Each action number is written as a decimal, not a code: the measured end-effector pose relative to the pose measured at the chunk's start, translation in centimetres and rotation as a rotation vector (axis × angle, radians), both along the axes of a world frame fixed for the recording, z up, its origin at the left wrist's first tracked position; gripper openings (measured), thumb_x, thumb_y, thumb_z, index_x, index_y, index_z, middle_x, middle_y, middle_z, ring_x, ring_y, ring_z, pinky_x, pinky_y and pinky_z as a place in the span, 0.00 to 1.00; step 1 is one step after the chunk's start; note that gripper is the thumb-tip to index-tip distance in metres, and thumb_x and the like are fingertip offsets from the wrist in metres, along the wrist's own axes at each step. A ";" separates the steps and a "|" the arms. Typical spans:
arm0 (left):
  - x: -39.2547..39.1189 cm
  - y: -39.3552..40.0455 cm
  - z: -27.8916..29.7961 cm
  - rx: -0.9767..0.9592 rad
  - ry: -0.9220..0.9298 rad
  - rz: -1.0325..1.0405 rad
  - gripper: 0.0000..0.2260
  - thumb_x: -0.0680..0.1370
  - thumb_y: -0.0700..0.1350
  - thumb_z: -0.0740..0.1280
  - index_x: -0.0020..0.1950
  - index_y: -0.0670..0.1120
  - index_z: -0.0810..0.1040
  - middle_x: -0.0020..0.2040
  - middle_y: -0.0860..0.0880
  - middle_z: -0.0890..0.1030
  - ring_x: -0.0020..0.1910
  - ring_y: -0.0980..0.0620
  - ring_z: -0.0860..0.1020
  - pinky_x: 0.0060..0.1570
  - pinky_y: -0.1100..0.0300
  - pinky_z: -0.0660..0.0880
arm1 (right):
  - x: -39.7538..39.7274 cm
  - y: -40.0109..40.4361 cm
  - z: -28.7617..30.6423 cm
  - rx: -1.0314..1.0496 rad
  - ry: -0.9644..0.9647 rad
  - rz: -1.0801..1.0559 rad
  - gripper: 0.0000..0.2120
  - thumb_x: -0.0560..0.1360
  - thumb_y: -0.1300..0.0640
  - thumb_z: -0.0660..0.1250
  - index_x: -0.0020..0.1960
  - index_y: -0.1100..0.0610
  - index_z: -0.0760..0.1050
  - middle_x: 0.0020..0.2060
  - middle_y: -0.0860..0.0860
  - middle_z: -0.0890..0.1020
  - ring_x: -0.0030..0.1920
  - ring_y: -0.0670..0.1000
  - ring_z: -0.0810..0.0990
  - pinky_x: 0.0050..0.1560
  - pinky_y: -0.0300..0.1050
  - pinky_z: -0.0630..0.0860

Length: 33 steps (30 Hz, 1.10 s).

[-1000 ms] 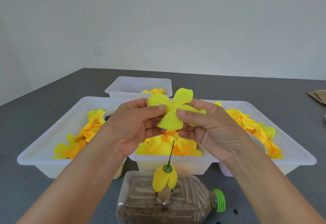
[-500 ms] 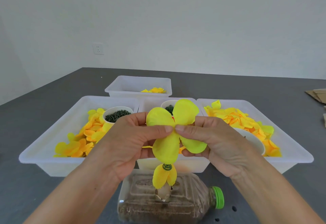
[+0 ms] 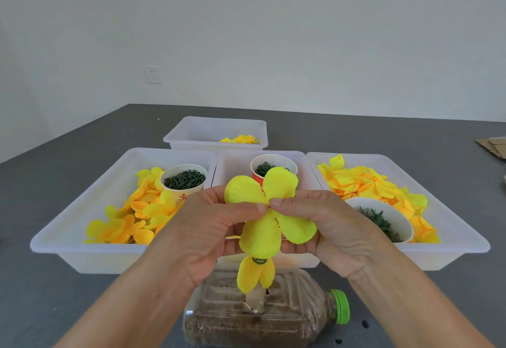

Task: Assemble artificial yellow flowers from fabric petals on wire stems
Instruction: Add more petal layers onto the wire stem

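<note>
A yellow four-lobed fabric petal piece (image 3: 269, 210) is held at its centre between both hands, above the bottle. My left hand (image 3: 208, 227) pinches it from the left with thumb on top. My right hand (image 3: 323, 224) pinches it from the right. Below it, a partly built yellow flower (image 3: 256, 272) with a green ring stands on a stem stuck into a plastic bottle (image 3: 262, 317) lying on its side, filled with brown material. The wire stem is hidden behind the petal piece.
Three white trays stand side by side: the left tray (image 3: 82, 249) and right tray (image 3: 460, 241) hold yellow petals, and paper cups (image 3: 183, 180) hold green parts. A smaller tray (image 3: 216, 131) sits behind. Cardboard (image 3: 492, 146) lies far right on the grey table.
Both hands have lowered the petal piece toward the flower on the bottle; it now covers the wire stem that stood bare a second ago.
</note>
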State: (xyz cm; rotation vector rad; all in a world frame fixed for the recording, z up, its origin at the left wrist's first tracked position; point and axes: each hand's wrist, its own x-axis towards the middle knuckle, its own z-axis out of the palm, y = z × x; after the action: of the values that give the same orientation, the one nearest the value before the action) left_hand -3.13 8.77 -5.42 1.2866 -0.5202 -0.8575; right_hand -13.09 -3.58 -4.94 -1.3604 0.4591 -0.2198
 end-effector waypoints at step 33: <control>-0.1 -0.4 -1.2 -0.044 0.133 -0.027 0.19 0.58 0.37 0.71 0.49 0.36 0.80 0.41 0.38 0.84 0.33 0.46 0.83 0.28 0.55 0.79 | 0.5 -0.3 -0.7 0.086 0.047 -0.032 0.22 0.55 0.56 0.71 0.48 0.62 0.80 0.41 0.57 0.83 0.40 0.54 0.81 0.42 0.51 0.80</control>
State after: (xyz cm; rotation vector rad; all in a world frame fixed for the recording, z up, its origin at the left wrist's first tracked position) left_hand -3.22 8.35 -6.65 1.1756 -0.4498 -0.9419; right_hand -12.64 -3.83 -5.63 -1.2767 0.5247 -0.1926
